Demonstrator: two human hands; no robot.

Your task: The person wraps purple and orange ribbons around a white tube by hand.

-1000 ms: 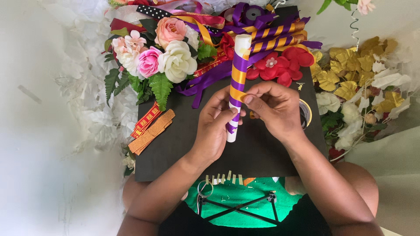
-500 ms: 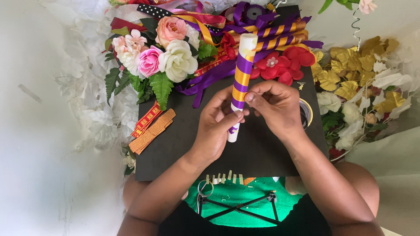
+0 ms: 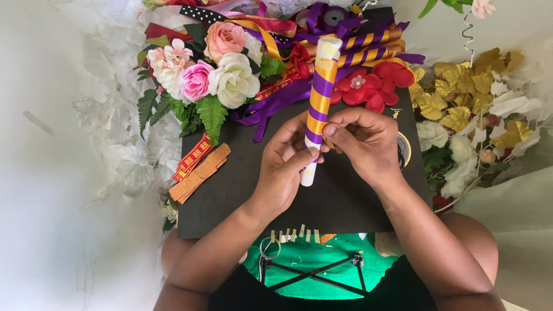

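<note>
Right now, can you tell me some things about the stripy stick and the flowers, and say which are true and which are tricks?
1. Both hands hold the white tube wrapped in purple and gold ribbon. True: left hand, right hand.
2. The tube lies flat on the white floor. False: it is lifted over the black square board.
3. Red fabric flowers sit right of the tube. True.
4. The bunch of pink and cream fabric roses is in the left hand. False: it rests at the board's far left corner.

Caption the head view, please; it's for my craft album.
Both hands, left hand and right hand, hold a purple-and-gold ribbon-wrapped tube.
</note>
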